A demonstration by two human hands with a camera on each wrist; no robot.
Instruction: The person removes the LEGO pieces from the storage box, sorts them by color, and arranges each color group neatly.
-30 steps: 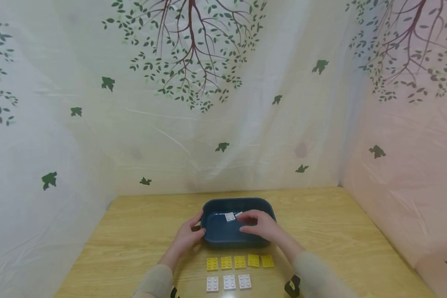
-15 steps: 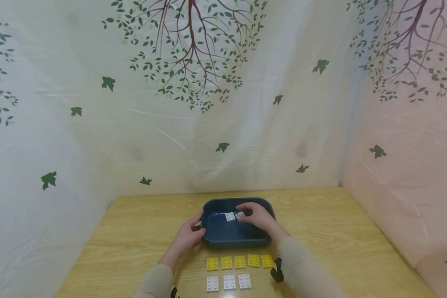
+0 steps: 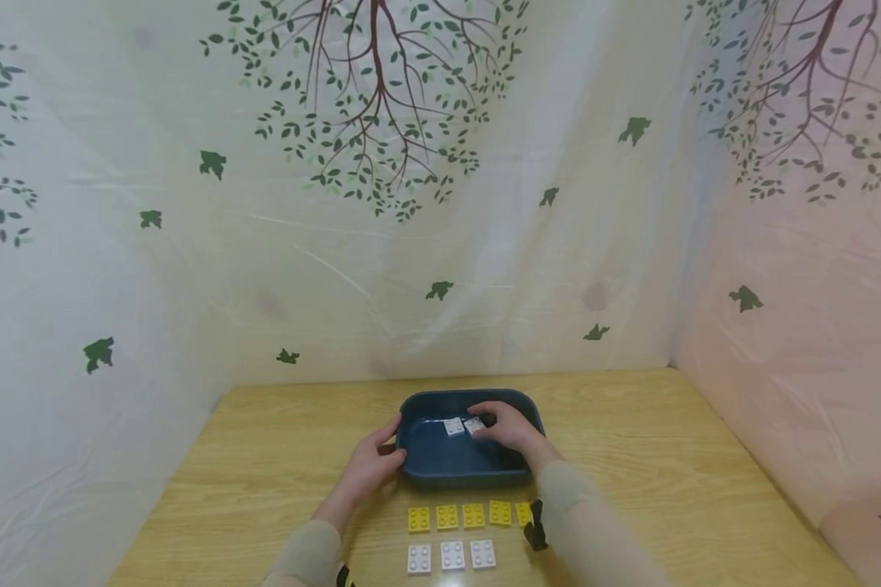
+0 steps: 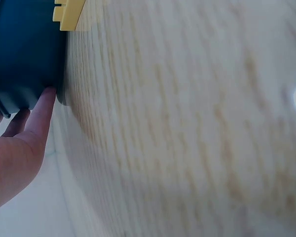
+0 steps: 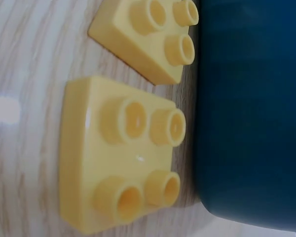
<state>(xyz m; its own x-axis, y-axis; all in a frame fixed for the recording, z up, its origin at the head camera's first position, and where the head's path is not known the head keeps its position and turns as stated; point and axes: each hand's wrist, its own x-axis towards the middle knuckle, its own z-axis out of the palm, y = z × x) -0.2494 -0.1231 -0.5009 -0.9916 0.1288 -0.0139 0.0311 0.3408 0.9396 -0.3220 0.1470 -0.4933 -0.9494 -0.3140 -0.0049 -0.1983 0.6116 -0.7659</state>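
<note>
My left hand (image 3: 370,463) rests against the left end of a dark blue tray (image 3: 440,473). Its thumb (image 4: 45,108) lies along the near wall and other fingers touch below the rim. Inside the tray, my right hand (image 3: 506,425) has thumb and index finger spread about a white toy brick (image 3: 473,425). The thumb tip appears to touch this brick; the index finger stands apart from its far edge. Just left of it lies another white brick (image 3: 453,426). The right wrist view shows the tray's outer wall (image 5: 251,128) but not the hand.
Several yellow bricks (image 3: 446,516) form a row on the wooden table (image 3: 279,456), before the tray. Three white bricks (image 3: 452,555) form a nearer row. My right sleeve (image 3: 595,522) reaches past the yellow row's right end. A leaf-printed curtain (image 3: 338,310) stands behind.
My right hand has moved slightly farther into the tray, and its forearm has swung left. The right white brick now shows more fully and looks turned slightly. My left hand stays put.
</note>
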